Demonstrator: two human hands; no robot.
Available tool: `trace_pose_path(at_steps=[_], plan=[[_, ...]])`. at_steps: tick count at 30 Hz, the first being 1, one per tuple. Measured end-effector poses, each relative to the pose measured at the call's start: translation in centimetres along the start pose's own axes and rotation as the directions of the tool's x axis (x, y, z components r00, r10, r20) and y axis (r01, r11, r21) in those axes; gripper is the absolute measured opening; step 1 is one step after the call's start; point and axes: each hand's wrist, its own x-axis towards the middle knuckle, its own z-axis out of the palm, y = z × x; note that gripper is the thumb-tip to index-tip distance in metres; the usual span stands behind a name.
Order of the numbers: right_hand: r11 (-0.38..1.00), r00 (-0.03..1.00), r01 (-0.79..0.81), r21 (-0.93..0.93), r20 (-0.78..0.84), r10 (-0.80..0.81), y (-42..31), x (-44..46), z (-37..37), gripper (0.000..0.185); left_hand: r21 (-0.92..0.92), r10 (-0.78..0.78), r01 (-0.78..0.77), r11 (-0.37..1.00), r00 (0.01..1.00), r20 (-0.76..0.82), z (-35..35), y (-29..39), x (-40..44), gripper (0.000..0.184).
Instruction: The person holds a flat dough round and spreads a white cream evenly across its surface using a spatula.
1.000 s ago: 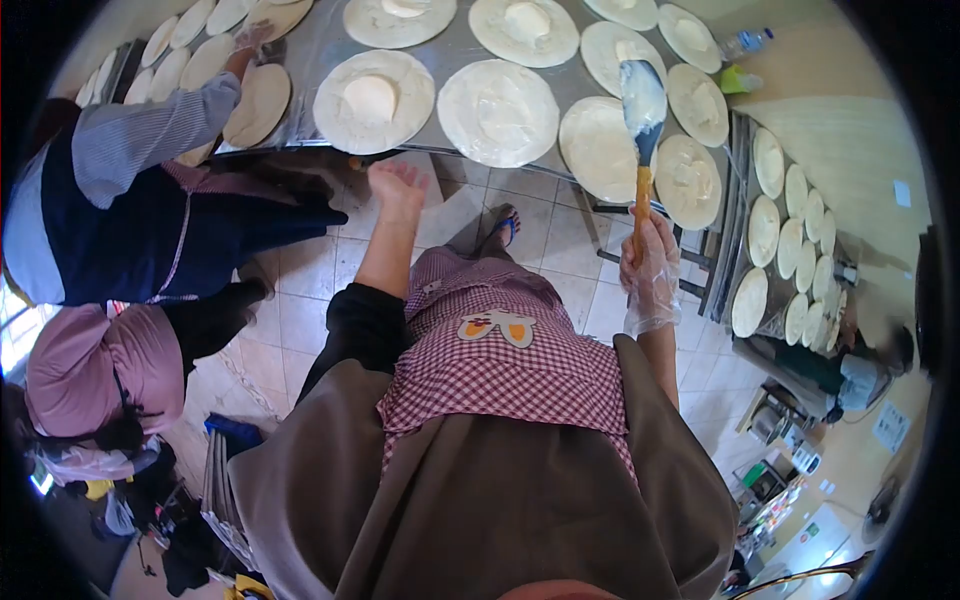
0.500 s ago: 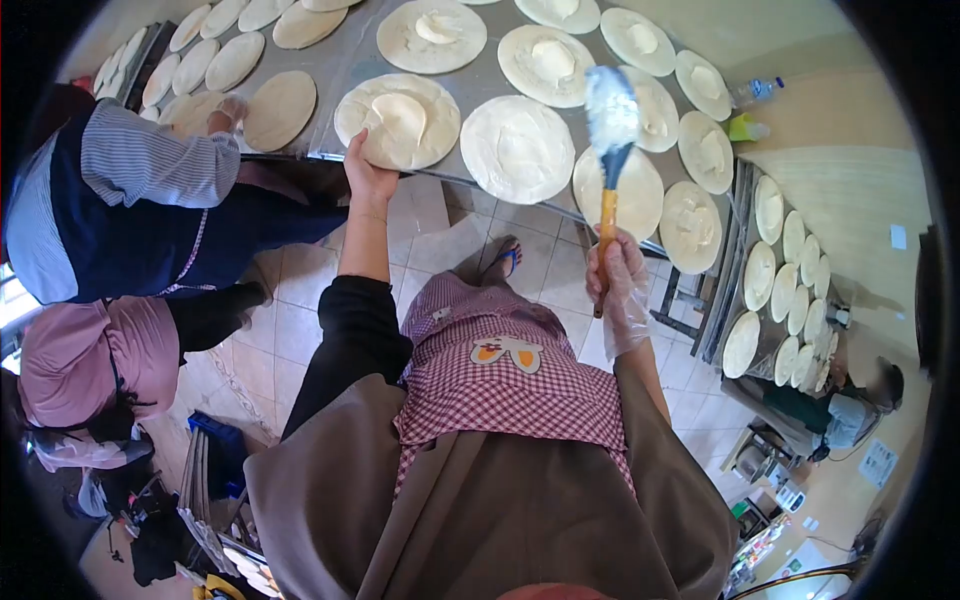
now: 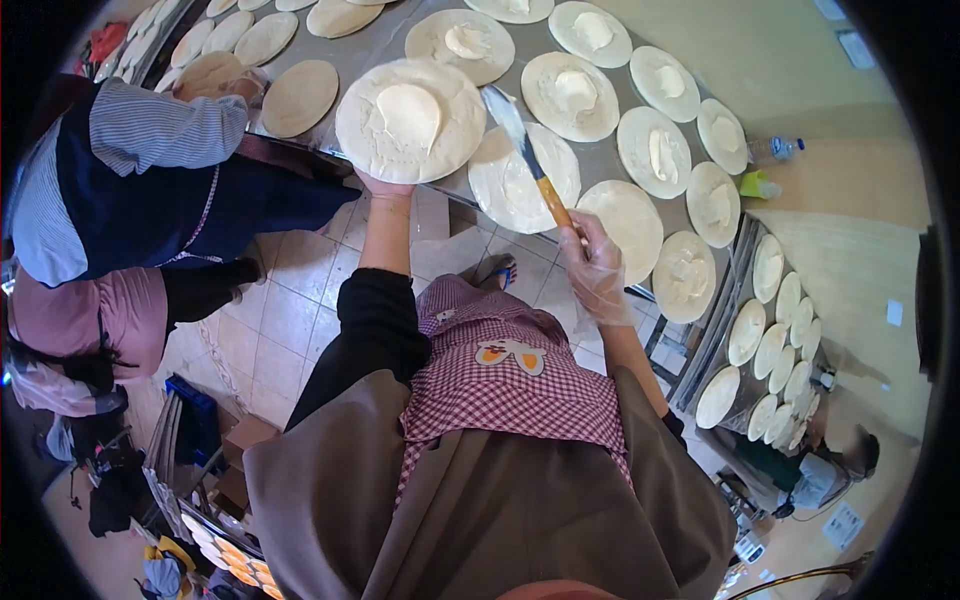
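My left hand (image 3: 385,187) holds a round flatbread (image 3: 365,140) up from below at the table's near edge. Most of its fingers are hidden under the bread. A pale, creamy dollop (image 3: 410,118) sits on the middle of that bread. In a clear plastic glove, my right hand (image 3: 594,262) grips the wooden handle of a spatula (image 3: 533,163). The spatula's cream-smeared blade points up and left, just right of the held bread. Beneath the blade lies a flatbread (image 3: 510,190) with a glossy white coating.
More flatbreads topped with cream (image 3: 655,152) cover the metal table (image 3: 455,185). At left a co-worker (image 3: 165,130) in a striped sleeve handles plain rounds. A rack of flatbreads (image 3: 718,395) stands at right, with a water bottle (image 3: 775,149) and a green cup (image 3: 760,185) near the wall.
My left hand has raised the flatbread off the table, closer to me. The spatula has swung left and tilted toward it, and my right hand has shifted slightly left. The view has moved too.
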Motion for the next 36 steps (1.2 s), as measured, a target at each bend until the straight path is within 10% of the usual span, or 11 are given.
trace_pose_path(at_steps=[4, 13, 22, 25, 27, 36], plan=[[0.98, 0.978, 0.199, -0.014, -0.051, -0.2, 0.1, 3.0, -0.9, 0.021, -0.281, -0.086, 0.168, 0.945, 0.956, 0.281, 2.2, -2.0, -0.3, 0.059], [0.848, 0.869, 0.466, -0.252, -0.051, -0.493, 2.0, 4.4, -3.3, 0.024, -0.193, -0.306, 0.336, 0.922, 0.937, 0.168, 6.0, -6.7, 0.9, 0.061], [0.936, 0.943, 0.326, -0.132, -0.024, -0.331, -1.1, -0.8, -1.9, 0.024, 0.21, -0.232, 0.254, 0.944, 0.965, -0.124, 9.4, -8.9, 2.7, 0.063], [0.941, 0.939, 0.335, -0.056, -0.069, -0.338, -3.1, -0.5, -1.7, 0.023, 0.078, -0.253, 0.253, 0.964, 0.967, -0.011, 8.8, -8.0, 3.5, 0.066], [0.997, 0.989, 0.063, -0.047, -0.13, -0.069, -3.7, 0.2, -1.8, 0.023, 0.044, -0.278, 0.277, 0.96, 0.961, 0.011, 9.5, -6.8, 3.5, 0.065], [0.909, 0.91, 0.239, -0.34, -0.249, -0.332, -4.8, -2.7, 5.0, 0.021, 0.132, -0.249, 0.251, 0.959, 0.968, -0.032, 10.1, -4.8, 2.8, 0.063]])
